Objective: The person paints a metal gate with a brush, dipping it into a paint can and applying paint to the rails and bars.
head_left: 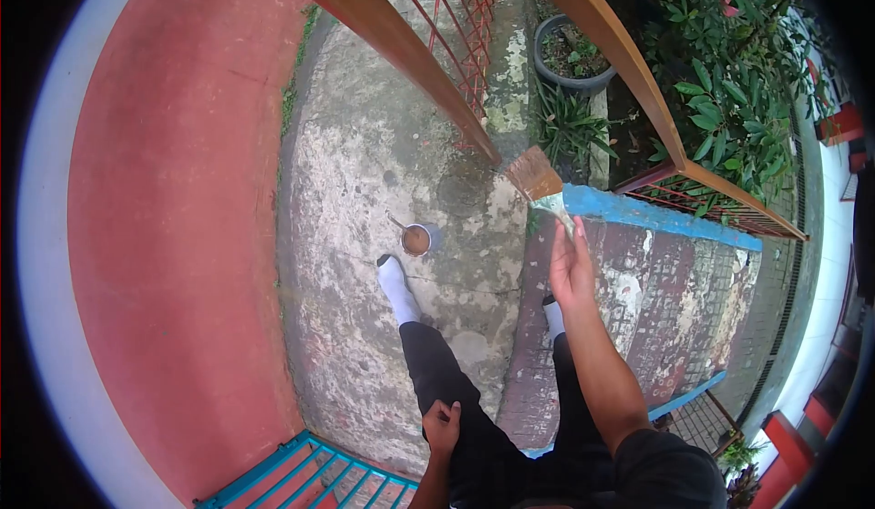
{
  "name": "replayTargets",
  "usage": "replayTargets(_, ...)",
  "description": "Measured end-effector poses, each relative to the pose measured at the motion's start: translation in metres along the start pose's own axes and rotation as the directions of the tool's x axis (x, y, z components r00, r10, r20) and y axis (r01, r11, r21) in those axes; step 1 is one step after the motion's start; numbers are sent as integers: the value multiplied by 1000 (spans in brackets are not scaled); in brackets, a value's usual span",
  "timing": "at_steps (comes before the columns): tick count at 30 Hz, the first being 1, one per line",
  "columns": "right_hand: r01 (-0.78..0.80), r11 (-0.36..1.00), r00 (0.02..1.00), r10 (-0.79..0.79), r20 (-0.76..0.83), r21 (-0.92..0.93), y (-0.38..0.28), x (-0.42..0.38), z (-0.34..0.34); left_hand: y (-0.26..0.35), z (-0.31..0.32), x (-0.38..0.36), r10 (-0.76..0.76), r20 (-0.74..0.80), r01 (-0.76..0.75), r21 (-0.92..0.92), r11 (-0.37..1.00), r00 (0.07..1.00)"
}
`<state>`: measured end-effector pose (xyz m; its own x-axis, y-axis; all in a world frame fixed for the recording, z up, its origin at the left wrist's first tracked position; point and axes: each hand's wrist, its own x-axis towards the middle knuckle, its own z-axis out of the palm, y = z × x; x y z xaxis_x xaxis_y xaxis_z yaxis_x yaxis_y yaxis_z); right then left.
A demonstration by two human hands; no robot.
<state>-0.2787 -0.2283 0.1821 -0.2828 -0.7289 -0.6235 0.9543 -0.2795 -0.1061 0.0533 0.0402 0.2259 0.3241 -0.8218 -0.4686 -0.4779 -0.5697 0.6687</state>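
Observation:
My right hand [572, 267] is closed round the handle of a wide paintbrush [538, 179], held up in front of me. Brown paint coats its bristles, which point up and left, close to the lower end of a brown wooden rail [410, 58]. My left hand [441, 425] rests against my dark trousers at the thigh, its fingers curled; whether anything is in them is hidden. On the concrete by my foot stands a small can [416, 240] of brown paint with a stick leaning in it.
A red wall [173, 236] runs along the left, with a teal metal rack [310, 473] at the bottom. Red railing bars [447, 26] hang under the rail. A second brown rail [629, 53], a potted plant [574, 51] and shrubs stand at the upper right. The blue-edged ramp [656, 213] slopes at right.

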Motion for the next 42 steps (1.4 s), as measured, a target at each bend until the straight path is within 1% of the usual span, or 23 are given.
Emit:
replayTargets(3, 68, 998, 997, -69, 28, 18, 28, 5, 10, 2, -5, 2, -25, -5, 25, -26, 999, 1000)
replayTargets(4, 67, 998, 997, -68, 29, 12, 39, 7, 15, 3, -7, 4, -29, -5, 29, -32, 999, 1000)
replayTargets(7, 139, 990, 989, -140, 36, 35, 70, 14, 26, 10, -13, 9, 9, -24, -10, -62, 998, 1000)
replayTargets(8, 140, 990, 989, -141, 38, 32, 80, 17, 28, 12, -14, 11, 17, -31, -19, -72, 997, 999)
replayTargets(10, 143, 986, 990, -144, 2, 86, 99, 22, 30, 20, -19, 13, 22, -39, -25, -80, 996, 999)
replayTargets(12, 148, 985, 989, -150, 13, 92, 115, 26, 32, 29, -25, 16, 84, -40, -85, -9, 996, 996)
replayTargets(16, 162, 977, 986, -164, 0, 136, 141, 31, 36, 43, -43, 25, 118, -40, -117, 26, 993, 992)
replayTargets(18, 204, 968, 978, -207, 0, 147, 148, 32, 38, 51, -51, 31, 156, -74, -153, 48, 987, 985)
replayTargets(19, 223, 965, 975, -222, -28, 139, 151, 33, 40, 50, -55, 33, 154, -73, -150, 52, 987, 985)
replayTargets(21, 231, 964, 973, -228, -39, 134, 155, 36, 42, 49, -64, 38, 185, -80, -179, 76, 981, 979)
replayTargets(24, 245, 961, 969, -240, -50, 126, 158, 40, 43, 48, -77, 42, 178, -69, -175, 45, 984, 982)
replayTargets(29, 262, 960, 964, -256, -66, 101, 166, 41, 44, 61, -88, 49, 202, -69, -199, 48, 979, 977)
replayTargets(38, 231, 966, 973, -227, -52, 118, 174, 36, 43, 76, -98, 57, 220, -62, -216, 71, 974, 974)
replayTargets(40, 193, 975, 981, -190, -41, 109, 173, 33, 38, 77, -100, 55, 210, -61, -206, 75, 976, 976)
replayTargets(42, 197, 974, 980, -191, -56, 115, 173, 31, 37, 80, -98, 61, 250, -57, -244, 97, 965, 967)
